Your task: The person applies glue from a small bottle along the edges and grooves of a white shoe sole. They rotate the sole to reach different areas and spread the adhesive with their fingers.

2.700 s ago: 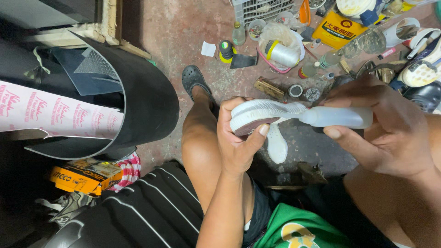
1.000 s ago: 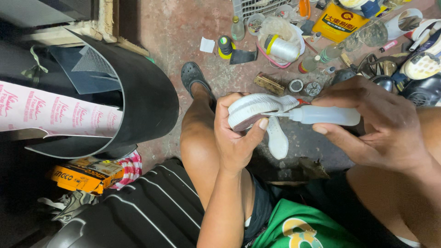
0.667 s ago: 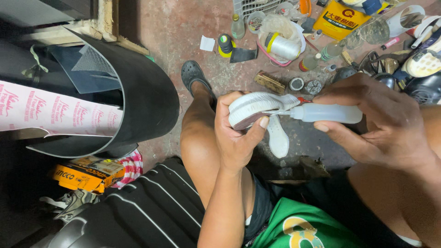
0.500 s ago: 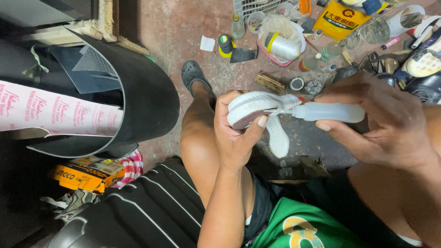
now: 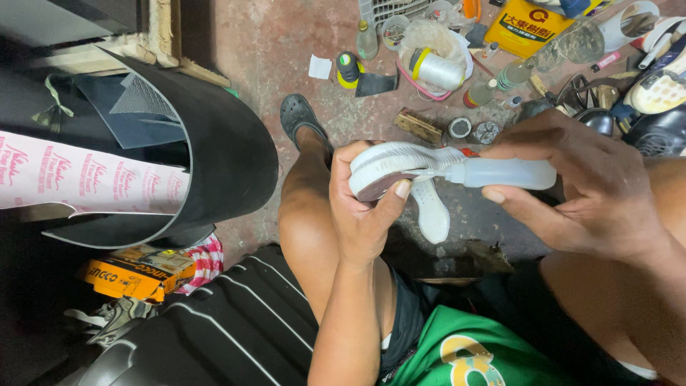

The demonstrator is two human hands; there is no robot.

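**Two hands, one sole, one squeeze bottle**

At the centre of the frame the left hand (image 5: 368, 214) wraps around one white shoe sole (image 5: 396, 166), thumb pressed on its near edge and fingers curled behind it. The right hand (image 5: 586, 189), at centre right, is closed around one translucent squeeze bottle (image 5: 504, 174), held level with its nozzle touching the sole. A second white sole piece (image 5: 432, 211) hangs just below the first; whether the two are joined cannot be told.

One dark clog (image 5: 299, 118) shows on the person's foot, above the bare knee.

Along the upper edge lies a clutter: one yellow can (image 5: 525, 25), one spool of white thread (image 5: 436, 69) in a bowl, two small clear bottles (image 5: 366, 41), one yellow-and-black roll (image 5: 348, 69) and one wooden brush block (image 5: 420, 127). Shoes (image 5: 661, 89) crowd the upper right corner; their number is unclear.

At the left stands one big roll of black sheet (image 5: 221, 150), with one pink printed sheet (image 5: 86, 182) curled inside it. One orange box (image 5: 136, 275) lies at the lower left.

The floor (image 5: 264, 50) is rough, stained, reddish concrete, and everything rests directly on it.
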